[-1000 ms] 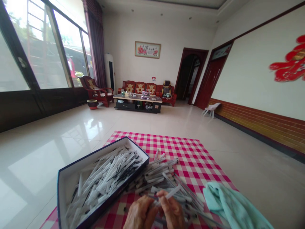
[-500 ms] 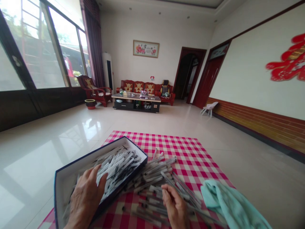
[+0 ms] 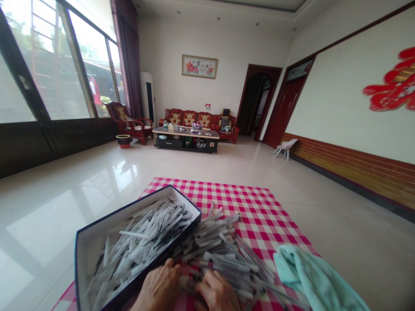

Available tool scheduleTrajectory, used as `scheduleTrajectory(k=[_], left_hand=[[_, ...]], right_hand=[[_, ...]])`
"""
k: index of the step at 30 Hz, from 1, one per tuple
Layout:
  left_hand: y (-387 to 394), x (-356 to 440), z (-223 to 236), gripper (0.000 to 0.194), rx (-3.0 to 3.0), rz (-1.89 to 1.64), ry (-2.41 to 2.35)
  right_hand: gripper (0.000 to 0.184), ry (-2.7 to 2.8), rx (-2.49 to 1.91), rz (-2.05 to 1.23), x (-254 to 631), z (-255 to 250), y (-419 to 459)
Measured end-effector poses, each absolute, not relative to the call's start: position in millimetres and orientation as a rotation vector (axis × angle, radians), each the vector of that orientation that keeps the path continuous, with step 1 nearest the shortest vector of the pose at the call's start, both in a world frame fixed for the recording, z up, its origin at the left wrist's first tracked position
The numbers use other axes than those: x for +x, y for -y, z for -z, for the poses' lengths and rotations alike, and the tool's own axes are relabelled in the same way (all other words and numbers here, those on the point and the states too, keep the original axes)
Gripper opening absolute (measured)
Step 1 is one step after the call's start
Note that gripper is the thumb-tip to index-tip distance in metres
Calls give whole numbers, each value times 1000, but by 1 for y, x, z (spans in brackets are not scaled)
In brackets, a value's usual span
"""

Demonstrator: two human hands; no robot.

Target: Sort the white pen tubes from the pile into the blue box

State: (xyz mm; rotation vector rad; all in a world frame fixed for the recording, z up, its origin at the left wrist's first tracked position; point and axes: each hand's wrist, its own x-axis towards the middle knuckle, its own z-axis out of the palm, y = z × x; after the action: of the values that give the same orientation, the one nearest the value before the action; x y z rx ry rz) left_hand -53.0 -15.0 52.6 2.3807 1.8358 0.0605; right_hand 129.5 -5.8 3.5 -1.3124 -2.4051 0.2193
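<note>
My left hand (image 3: 161, 286) is low beside the near wall of a blue-edged box (image 3: 123, 212), its fingers curled and closed. What they grip, if anything, is hidden. Close on its right, my right hand (image 3: 216, 291) reaches into a loose pile of slim translucent pen-like tubes with dark ends (image 3: 223, 259). Its fingers are bent together, and whatever lies in them is out of sight. The white-lined box sits tilted across the cloth and holds many whitish tubes mixed with thin black pieces (image 3: 145, 237).
A pink-and-white checked cloth (image 3: 256, 207) covers the work surface. To the right of the pile lies a crumpled mint-green cloth (image 3: 311, 276). Farther off across the tiled floor stand a low table (image 3: 186, 142), a red wooden sofa (image 3: 168, 115) and a small chair (image 3: 285, 147).
My left hand has come out of the box and moved right, down to the cloth beside it. My right hand has shifted left and lower into the tubes, nearer the left one.
</note>
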Motion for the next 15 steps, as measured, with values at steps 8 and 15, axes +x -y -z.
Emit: scheduleTrajectory(k=[8, 15], left_hand=[[15, -62, -20, 35, 2481, -104, -1833], [19, -58, -48, 26, 2445, -485, -1672]], right_hand=[[20, 2364, -1340, -140, 129, 4, 6], [15, 2178, -1122, -126, 126, -9, 9]])
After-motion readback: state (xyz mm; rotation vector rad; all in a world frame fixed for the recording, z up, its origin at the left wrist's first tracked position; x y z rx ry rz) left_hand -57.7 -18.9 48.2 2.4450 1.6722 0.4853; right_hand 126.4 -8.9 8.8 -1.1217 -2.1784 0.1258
